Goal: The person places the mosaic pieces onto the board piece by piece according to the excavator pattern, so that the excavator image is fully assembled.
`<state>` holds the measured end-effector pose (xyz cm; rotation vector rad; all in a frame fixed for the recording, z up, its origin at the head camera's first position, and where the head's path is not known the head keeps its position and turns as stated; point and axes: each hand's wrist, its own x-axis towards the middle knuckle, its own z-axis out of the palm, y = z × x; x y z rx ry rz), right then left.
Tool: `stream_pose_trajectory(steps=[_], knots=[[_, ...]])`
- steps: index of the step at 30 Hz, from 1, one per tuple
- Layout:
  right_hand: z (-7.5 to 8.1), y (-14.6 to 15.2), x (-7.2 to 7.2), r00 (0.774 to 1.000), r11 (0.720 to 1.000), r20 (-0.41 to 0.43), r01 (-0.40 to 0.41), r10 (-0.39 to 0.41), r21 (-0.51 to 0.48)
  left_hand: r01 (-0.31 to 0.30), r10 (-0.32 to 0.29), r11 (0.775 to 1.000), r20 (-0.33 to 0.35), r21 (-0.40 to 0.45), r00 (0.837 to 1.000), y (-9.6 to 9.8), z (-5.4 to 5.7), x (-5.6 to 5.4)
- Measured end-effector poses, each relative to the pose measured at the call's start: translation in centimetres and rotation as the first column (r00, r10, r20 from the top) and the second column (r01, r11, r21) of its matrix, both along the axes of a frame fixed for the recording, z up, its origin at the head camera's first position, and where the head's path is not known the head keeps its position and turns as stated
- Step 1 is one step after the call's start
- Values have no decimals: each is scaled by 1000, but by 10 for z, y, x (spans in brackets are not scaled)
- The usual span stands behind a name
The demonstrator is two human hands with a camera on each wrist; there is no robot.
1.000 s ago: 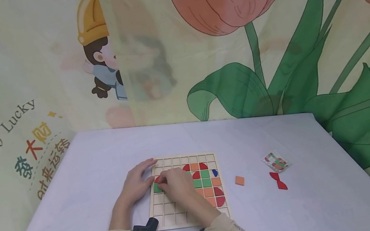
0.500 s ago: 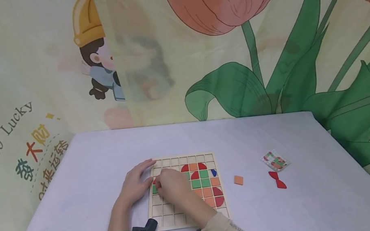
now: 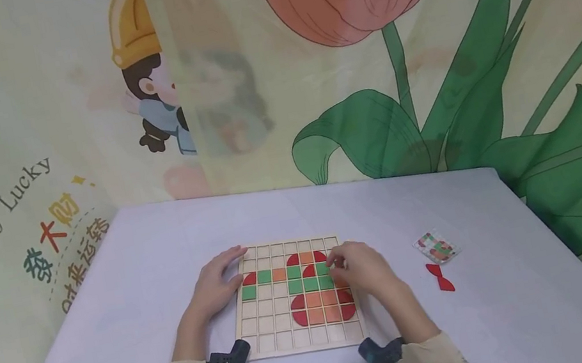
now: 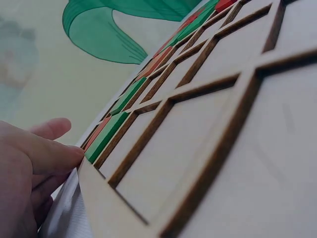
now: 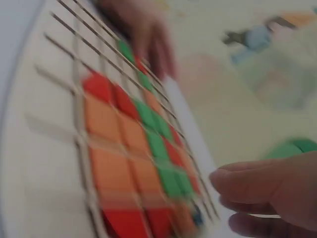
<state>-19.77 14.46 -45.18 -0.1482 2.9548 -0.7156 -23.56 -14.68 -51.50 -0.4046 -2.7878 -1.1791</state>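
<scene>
A wooden grid board [image 3: 263, 342] lies on the table, its cells partly filled with red, orange and green tiles. My left hand [image 3: 218, 288] rests along the board's left edge with relaxed fingers; in the left wrist view a fingertip touches the rim beside a green tile [image 4: 106, 136]. An orange tile [image 3: 279, 274] sits in the same row as a red quarter-round tile [image 3: 250, 278]. My right hand [image 3: 361, 265] is over the board's right edge, fingers loosely bent. In the right wrist view, blurred, nothing shows between its fingers [image 5: 247, 181].
Right of the board lie a small patterned card [image 3: 436, 247] and two red tiles [image 3: 440, 278] meeting at a corner. Dark wrist cameras [image 3: 381, 352] sit on both wrists. A printed curtain [image 3: 242, 170] hangs behind the white table [image 3: 158, 224].
My right hand has moved from the board's left side to its right edge, uncovering the orange and green tiles there. The loose orange tile on the table is no longer visible. The left hand stays put.
</scene>
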Motion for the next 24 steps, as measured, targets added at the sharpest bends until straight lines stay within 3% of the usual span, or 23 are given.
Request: stream_pose_trajectory(steps=[4, 11, 16, 24], knots=[[6, 61, 10, 995, 996, 69, 67, -70, 55, 4, -4, 1000, 6, 0, 1000, 1, 0, -1], [6, 142, 38, 989, 977, 81, 106, -122, 183, 20, -20, 1000, 0, -6, 1000, -2, 3, -2], [-3, 159, 46, 985, 977, 90, 134, -150, 164, 14, -14, 1000, -2, 7, 1000, -3, 4, -3], [-19, 157, 51, 987, 978, -22, 162, -160, 135, 10, -11, 1000, 18, 13, 1000, -2, -2, -3]])
